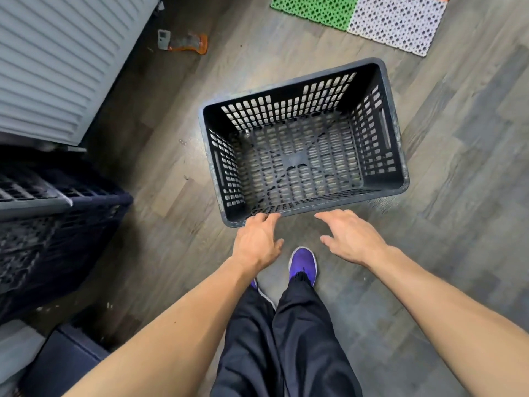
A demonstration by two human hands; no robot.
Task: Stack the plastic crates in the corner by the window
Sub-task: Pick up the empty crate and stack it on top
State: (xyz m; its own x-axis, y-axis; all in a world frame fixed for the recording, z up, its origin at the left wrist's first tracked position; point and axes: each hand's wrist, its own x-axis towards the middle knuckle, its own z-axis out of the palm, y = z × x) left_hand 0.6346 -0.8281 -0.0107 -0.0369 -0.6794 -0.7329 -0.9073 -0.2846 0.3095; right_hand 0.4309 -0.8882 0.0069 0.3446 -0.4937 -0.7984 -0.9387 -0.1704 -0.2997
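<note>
A dark grey slotted plastic crate (pixel 392 121) stands upright and empty on the wood floor in front of me. My left hand (pixel 256 245) reaches down to its near rim, fingertips touching the rim's left part, fingers apart and holding nothing. My right hand (pixel 350 239) hovers just short of the near rim, fingers spread, holding nothing. A stack of dark crates (pixel 54 233) stands at the left edge of the view, partly cut off.
A ribbed grey panel (pixel 57 58) fills the upper left. A small orange and grey object (pixel 183 43) lies on the floor beyond. Green and white perforated mats (pixel 357 15) lie at the top right. My purple shoes (pixel 303 265) stand just behind the crate.
</note>
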